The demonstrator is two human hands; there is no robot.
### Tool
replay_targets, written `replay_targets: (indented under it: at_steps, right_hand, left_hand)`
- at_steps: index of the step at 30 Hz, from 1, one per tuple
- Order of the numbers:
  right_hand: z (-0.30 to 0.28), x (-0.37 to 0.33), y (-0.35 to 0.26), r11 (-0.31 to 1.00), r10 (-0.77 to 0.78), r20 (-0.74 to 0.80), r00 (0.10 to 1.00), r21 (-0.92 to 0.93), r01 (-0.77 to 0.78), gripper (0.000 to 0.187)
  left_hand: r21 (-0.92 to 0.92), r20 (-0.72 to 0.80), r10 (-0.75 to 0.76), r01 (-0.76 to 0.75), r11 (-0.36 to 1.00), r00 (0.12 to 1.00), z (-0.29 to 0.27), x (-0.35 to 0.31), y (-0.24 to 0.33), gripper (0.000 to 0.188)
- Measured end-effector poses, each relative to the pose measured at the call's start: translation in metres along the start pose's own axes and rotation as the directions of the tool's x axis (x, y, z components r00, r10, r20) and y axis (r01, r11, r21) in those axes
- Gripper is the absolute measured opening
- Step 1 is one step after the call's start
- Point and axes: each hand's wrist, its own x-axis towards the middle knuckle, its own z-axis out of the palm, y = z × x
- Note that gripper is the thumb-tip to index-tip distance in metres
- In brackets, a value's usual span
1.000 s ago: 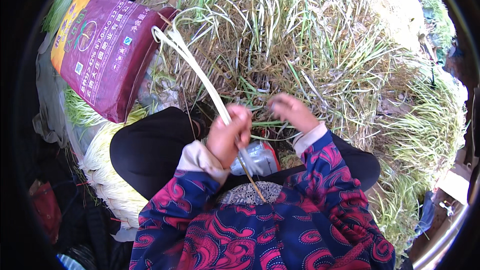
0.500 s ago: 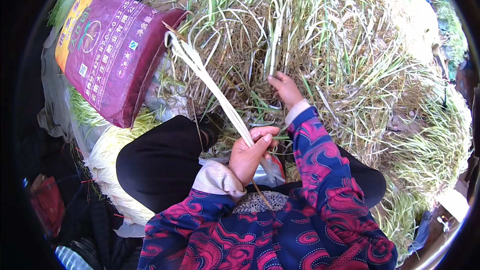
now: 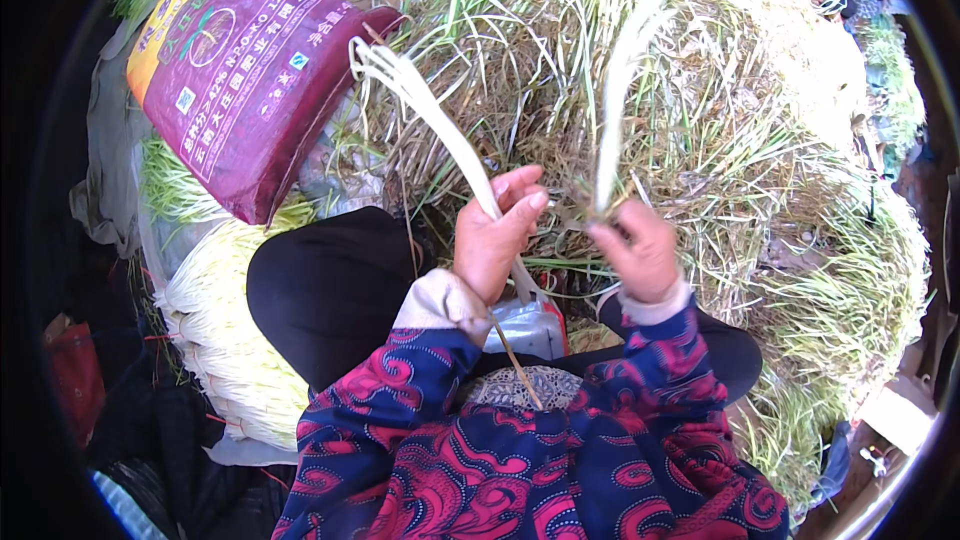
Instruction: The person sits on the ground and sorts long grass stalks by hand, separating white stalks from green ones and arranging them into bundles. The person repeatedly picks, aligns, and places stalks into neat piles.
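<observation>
My left hand [image 3: 490, 245] is closed around a small bunch of long, pale chive stalks [image 3: 440, 120], its fingertips loose. The stalks slant up to the far left, and their tips curl over near a purple sack. To the right, my right hand [image 3: 640, 250] pinches the lower end of a pale chive stalk [image 3: 614, 120], which stands upright and is smeared by motion. Brown, withered bits show around its fingers. Beneath and beyond both hands spreads a heap of loose green and dry chives [image 3: 740, 130].
The purple and yellow printed sack [image 3: 265, 70] lies at the far left. Below it, neat pale-yellow chive bundles [image 3: 225, 330] are stacked beside my dark-trousered knee [image 3: 320, 290]. A thin brown stick [image 3: 515, 360] and a clear plastic bag [image 3: 525, 330] are near my lap.
My right hand has drawn back from the heap toward me and now holds an upright pale stalk. My left hand has risen slightly, still gripping its bunch, and its fingers have loosened.
</observation>
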Motion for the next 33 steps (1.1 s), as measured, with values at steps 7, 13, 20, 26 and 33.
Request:
replay_targets:
  at_steps: [7,13,20,26,33]
  right_hand:
    - [0.032,-0.037,0.006,0.946,-0.215,0.186,0.959,-0.204,0.251,0.017]
    - [0.053,-0.035,0.033,0.752,0.218,0.294,0.93,0.557,-0.352,0.014]
    - [-0.003,-0.029,0.084,0.1,0.597,-0.085,0.798,0.995,0.031,0.007]
    - [-0.149,-0.047,0.167,0.301,0.719,-0.471,0.511,0.874,0.382,0.014]
    - [-0.114,-0.043,0.158,0.789,0.354,-0.313,0.881,-0.405,-0.461,0.035]
  left_hand:
    - [0.099,-0.053,-0.005,0.011,0.995,0.999,-0.013,-0.008,-0.013,0.02]
    - [0.284,0.136,-0.059,0.018,0.959,0.989,-0.012,-0.011,-0.025,0.027]
    - [0.064,-0.191,0.077,-0.066,0.996,0.978,-0.025,0.002,-0.001,0.027]
    - [-0.125,-0.398,0.187,-0.255,0.959,0.898,-0.046,0.009,0.03,0.025]
    - [-0.098,-0.27,0.187,-0.22,0.971,0.944,-0.029,0.009,0.035,0.027]
